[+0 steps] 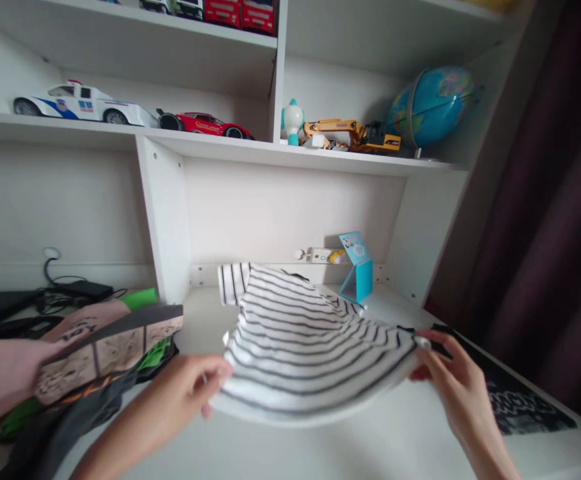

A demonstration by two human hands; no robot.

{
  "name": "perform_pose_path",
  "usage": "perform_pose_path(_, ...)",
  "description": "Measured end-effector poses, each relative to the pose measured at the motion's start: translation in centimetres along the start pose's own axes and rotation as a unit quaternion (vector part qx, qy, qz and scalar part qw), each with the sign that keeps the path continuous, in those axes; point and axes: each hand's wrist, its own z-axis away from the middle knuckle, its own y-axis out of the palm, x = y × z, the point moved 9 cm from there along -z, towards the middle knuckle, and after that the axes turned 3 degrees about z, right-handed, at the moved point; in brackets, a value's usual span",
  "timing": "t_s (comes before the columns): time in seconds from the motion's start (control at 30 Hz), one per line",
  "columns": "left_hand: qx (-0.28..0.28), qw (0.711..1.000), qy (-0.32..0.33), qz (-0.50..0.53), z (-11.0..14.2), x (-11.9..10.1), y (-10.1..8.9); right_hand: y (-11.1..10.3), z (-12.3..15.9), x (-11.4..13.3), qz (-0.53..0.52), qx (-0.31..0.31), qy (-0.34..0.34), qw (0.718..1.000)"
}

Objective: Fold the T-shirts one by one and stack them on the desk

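A black-striped white garment [300, 340] spread between two bare hands, just above a white desk [270, 453].

Left hand [185, 387] pinched on the near edge, right hand [455, 380] pinched on the far edge, the two well apart. A loosened pinch – the main risk – could drop the cloth toward the heaped clothes [105, 350] just beside it. Farther off, a blue card stand [355, 267] and, higher, a shelf of toy cars [85, 107].

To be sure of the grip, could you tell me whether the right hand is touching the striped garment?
Touching: the head view shows the right hand pinching the edge of the striped garment.
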Motion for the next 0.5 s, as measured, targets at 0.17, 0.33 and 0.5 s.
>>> perform_pose_path(0.17,0.116,0.986,-0.074,-0.094,2.2,4.0,5.4,-0.5,4.6,-8.0,0.315,0.099,0.049,0.943)
perform_pose_path(0.33,0.074,0.984,0.094,-0.132,-6.5,-1.6,6.7,3.0,2.6,-2.8,0.434,0.081,-0.082,0.894)
perform_pose_path(0.5,0.036,0.972,0.037,-0.231,-15.5,3.9,9.4,11.8,3.1,-4.9,0.440,0.257,-0.160,0.845)
